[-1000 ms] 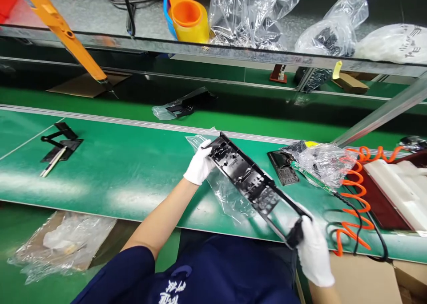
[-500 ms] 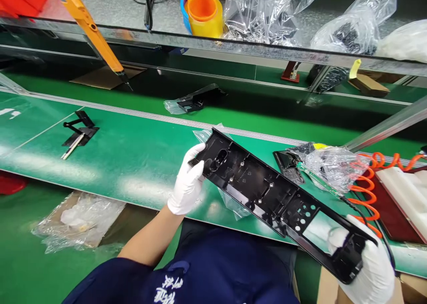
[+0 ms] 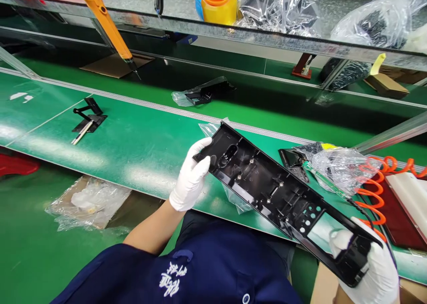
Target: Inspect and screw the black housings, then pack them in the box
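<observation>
Between my two white-gloved hands I hold a long black plastic housing (image 3: pixel 267 186), its ribbed inner side facing me. It slants down to the right over the front edge of the bench. My left hand (image 3: pixel 191 175) grips the upper-left end, thumb on the inner face. My right hand (image 3: pixel 376 264) is closed around the lower-right end, beside a rectangular window; some of its fingers show through that window. A row of round holes lies next to the window. Beneath the housing, a clear plastic bag (image 3: pixel 235 199) lies on the green bench (image 3: pixel 133 148), partly hidden.
An orange electric screwdriver (image 3: pixel 106 26) hangs at the upper left. A black bracket (image 3: pixel 90 115) lies on the left. To the right are a green-handled air gun (image 3: pixel 322 177), an orange coiled hose (image 3: pixel 370 192) and wrapped parts (image 3: pixel 347 168). Tape rolls (image 3: pixel 218 8) stand on the shelf.
My view has shifted, so the bench and shelf items appear a little further right and higher. Both hands keep hold of the housing, with its tilt nearly the same.
</observation>
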Demonstrator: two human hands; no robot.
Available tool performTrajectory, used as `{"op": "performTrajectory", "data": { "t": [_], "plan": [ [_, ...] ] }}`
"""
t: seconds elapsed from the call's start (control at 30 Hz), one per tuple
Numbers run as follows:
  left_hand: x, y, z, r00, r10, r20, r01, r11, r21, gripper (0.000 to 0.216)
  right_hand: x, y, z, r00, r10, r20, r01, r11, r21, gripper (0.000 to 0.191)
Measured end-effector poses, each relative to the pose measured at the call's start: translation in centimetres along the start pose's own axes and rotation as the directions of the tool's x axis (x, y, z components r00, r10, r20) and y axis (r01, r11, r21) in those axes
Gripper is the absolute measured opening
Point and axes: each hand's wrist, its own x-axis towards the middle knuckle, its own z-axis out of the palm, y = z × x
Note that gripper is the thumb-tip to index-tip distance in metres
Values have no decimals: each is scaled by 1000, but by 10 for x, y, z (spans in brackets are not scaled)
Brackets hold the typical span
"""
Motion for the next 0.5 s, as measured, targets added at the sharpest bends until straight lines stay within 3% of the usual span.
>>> {"op": "performTrajectory", "data": {
  "t": [0.17,0.37,0.5],
  "plan": [
    [2,1,1,1000,-3,15,3,1000,21,52,-6,-15,17,994,96,-45,-93,993,69,63],
    [4,-1,-5,999,39,-27,-39,999,32,47,-11,-15,18,998,16,-57,-10,994,106,83],
    [6,-3,-9,995,87,-50,-87,996,5,46,-17,-18,17,1000,-14,2,14,998,54,92]
  ]
}}
